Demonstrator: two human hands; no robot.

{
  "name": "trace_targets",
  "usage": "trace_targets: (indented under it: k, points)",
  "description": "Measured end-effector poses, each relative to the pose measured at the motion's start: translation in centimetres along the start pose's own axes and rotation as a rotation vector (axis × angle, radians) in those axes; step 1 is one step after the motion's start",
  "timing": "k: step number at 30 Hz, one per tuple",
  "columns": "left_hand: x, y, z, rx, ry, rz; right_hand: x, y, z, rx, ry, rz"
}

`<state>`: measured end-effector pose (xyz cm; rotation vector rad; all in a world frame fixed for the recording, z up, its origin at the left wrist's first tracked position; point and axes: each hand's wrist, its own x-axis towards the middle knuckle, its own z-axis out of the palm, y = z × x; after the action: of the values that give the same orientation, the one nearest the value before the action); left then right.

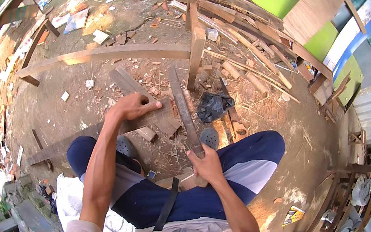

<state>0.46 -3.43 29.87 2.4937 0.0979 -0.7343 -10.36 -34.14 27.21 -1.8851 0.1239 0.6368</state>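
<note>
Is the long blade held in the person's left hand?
No, the right hand grips the long blade; the left hand presses on a wooden plank.

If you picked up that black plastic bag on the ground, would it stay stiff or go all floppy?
The black plastic bag would probably go floppy: it lies crumpled in folds. It likely weighs little for its size, since it looks thin and sunken. Its shiny surface suggests it may feel a bit slippery.

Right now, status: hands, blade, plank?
Left hand flat on the plank. Right hand shut on the machete, blade raised. Black bag and wood scraps alongside.
</note>
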Motion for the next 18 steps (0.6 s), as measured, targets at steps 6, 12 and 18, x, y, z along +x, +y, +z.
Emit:
trace_targets:
  k: [6, 12, 18]
  points:
    - [0.5, 0.1, -0.6, -0.034, 0.033, 0.018, -0.9, -2.3, -1.2, 0.510, 0.140, -0.178]
    - [0.4, -0.7, -0.1, 0.015, 0.007, -0.006, -1.3, -4.2, -1.9, 0.101, -0.059, 0.044]
    - [0.7, -0.7, -0.2, -0.078, 0.041, 0.082, 0.0, -1.1, 1.0, 0.294, 0.191, -0.173]
